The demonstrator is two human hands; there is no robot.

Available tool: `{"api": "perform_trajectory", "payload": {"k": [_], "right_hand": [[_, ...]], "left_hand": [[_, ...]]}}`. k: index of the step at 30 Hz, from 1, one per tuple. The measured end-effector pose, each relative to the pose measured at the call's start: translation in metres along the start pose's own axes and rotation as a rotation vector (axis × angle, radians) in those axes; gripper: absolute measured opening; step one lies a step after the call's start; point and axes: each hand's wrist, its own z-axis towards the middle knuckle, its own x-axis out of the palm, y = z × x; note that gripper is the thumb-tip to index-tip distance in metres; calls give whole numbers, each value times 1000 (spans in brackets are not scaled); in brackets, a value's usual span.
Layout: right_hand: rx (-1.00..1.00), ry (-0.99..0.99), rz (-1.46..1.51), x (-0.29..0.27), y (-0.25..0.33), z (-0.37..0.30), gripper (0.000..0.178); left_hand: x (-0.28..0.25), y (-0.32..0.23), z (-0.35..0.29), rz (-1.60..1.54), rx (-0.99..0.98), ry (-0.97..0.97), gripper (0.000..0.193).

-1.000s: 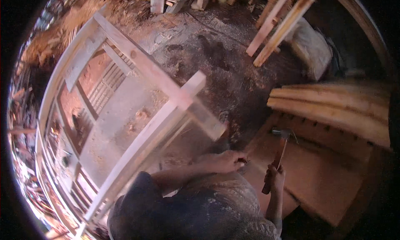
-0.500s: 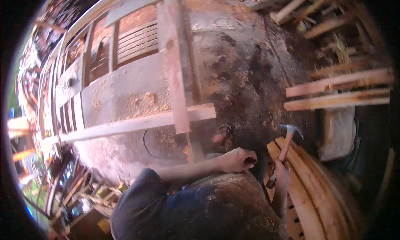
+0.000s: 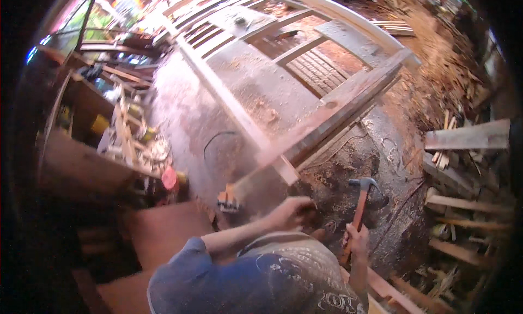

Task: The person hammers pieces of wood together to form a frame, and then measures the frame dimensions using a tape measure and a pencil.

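Observation:
In my right hand is a claw hammer, gripped by its wooden handle with the metal head pointing up and away from me. My left hand is closed, its fingers curled and a little blurred; whether anything is inside cannot be made out. Just beyond it lies the near corner of a large wooden frame, where a long pale rail crosses under a wider board. Sawdust and shavings lie on the panel inside the frame.
Offcuts fill a wooden bin on the left. A small power tool stands near a dark cord. Stacked boards lie at the right, and shavings cover the floor behind them. Planks lie beside my right forearm.
My view has swung to the left, so the frame now runs diagonally and the bin shows. The hammer stays in my right hand; my left hand remains closed, now nearer the frame's corner.

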Motion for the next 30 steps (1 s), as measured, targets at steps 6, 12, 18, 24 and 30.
{"api": "perform_trajectory", "payload": {"k": [6, 12, 18, 24, 30], "right_hand": [[2, 220, -161, -81, 14, 16, 17], [-84, 295, -393, -103, 30, 38, 18], [-111, 410, -449, -75, 79, 46, 20], [-303, 488, -596, -24, 136, 36, 24], [-450, 519, -726, 36, 173, 18, 34]], "left_hand": [[30, -2, 0, 384, -78, -608, 19], [-43, 0, -2, 414, -59, -1116, 20], [-72, 14, 20, 437, -36, -1135, 19], [-89, 52, 22, 658, 113, -1052, 16], [-86, 39, 18, 704, 113, -1028, 21]]}}
